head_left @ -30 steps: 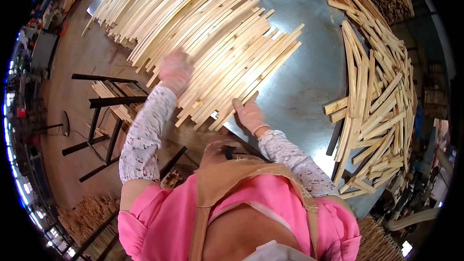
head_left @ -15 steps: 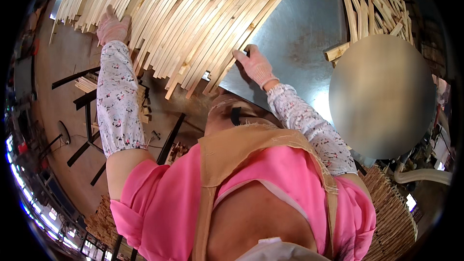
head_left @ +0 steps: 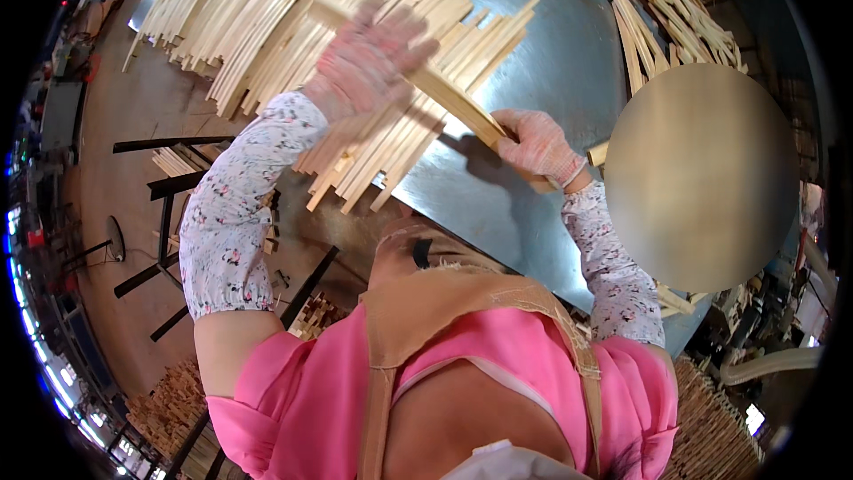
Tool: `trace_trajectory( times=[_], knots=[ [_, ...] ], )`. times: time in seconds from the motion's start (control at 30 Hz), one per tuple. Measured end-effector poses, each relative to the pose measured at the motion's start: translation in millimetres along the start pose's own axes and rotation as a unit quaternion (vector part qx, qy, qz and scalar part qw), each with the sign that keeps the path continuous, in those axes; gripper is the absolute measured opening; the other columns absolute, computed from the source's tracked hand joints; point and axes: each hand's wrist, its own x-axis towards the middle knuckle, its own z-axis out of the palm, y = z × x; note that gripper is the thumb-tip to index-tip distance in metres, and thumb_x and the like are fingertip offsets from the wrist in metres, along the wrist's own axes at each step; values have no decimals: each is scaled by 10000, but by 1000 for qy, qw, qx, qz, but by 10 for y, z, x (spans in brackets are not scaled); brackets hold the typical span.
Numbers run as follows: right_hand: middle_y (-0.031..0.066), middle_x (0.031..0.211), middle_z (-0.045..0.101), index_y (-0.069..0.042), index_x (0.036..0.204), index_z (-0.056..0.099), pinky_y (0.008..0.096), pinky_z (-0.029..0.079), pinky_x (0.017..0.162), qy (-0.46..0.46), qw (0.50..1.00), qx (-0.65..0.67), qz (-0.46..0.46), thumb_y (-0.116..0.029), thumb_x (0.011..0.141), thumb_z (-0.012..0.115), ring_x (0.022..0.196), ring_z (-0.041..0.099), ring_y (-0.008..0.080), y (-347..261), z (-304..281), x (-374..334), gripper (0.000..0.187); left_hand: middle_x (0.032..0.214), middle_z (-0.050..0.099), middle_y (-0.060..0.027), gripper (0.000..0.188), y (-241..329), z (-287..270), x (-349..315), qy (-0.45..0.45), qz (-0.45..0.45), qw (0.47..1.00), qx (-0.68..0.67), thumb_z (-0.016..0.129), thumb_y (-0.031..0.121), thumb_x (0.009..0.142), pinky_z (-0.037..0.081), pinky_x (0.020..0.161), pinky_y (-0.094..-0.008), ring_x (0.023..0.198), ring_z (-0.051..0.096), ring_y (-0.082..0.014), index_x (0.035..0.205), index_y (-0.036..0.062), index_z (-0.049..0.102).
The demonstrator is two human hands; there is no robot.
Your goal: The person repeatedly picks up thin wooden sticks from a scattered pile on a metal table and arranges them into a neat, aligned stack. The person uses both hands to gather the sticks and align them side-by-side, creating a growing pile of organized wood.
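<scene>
My right hand (head_left: pixel 538 144), in a pale knitted glove, is closed round the near end of a wooden strip (head_left: pixel 458 105). The strip is raised at a slant across the others, its far end toward the upper left. Over its middle, my left hand (head_left: pixel 369 58), gloved too and slightly blurred, has its fingers stretched out; whether the palm touches the strip cannot be told. Beneath lies a broad row of light wooden strips (head_left: pixel 267 31) side by side, their near ends uneven, on a shiny metal table (head_left: pixel 569 31).
More loose strips (head_left: pixel 662 0) are heaped at the far right of the table. A round blurred patch covers part of the right side. Black metal stands (head_left: pixel 164 187) rise from the floor at left, and wood stacks (head_left: pixel 173 409) stand lower left.
My right hand has lifted a strip from the row's right edge and moved right with it. The left hand has come rightward from the row's left part to over that strip.
</scene>
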Motion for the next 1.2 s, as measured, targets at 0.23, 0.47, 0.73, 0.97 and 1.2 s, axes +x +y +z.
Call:
trace_trajectory(
  times=[0.23,0.47,0.73,0.97,1.2],
  knots=[
    [162,1203,754,-151,1291,746,489,542,1016,335,936,-100,30,-311,929,684,1150,681,390,196,91,199,400,1033,809,-61,315,-423,953,-149,-138,-361,915,-114,521,252,1064,558,958,-527,999,762,-229,1010,96,789],
    [174,1199,745,-133,1338,703,512,540,1017,292,902,-95,303,-354,929,675,1154,676,400,911,756,-1652,466,1629,535,-196,630,-1030,1966,-896,-33,-462,866,-189,581,357,1049,513,1140,-464,1401,607,-393,1603,68,501],
    [183,1317,693,-96,1474,565,493,528,1069,372,681,-149,613,-236,877,722,1221,649,392,1931,797,-3786,633,1704,427,-176,740,-521,1017,54,-182,-445,872,-95,576,476,1058,476,1190,-429,1490,521,-365,1700,178,362],
    [196,1269,669,-119,1412,602,508,525,1069,353,760,-59,543,-254,860,750,1236,623,426,1824,639,-4382,587,1632,497,-222,727,1086,881,1126,88,-178,901,-386,697,300,1014,391,1264,-410,1492,507,-389,1626,10,432],
    [266,1397,639,-34,1482,550,524,532,1096,615,481,-106,616,-330,860,810,1268,647,446,2907,-22,-5522,736,1578,515,-271,717,3397,-119,2018,115,36,850,-513,772,213,942,399,1247,-500,1441,515,-463,1565,-8,495]
  ],
)
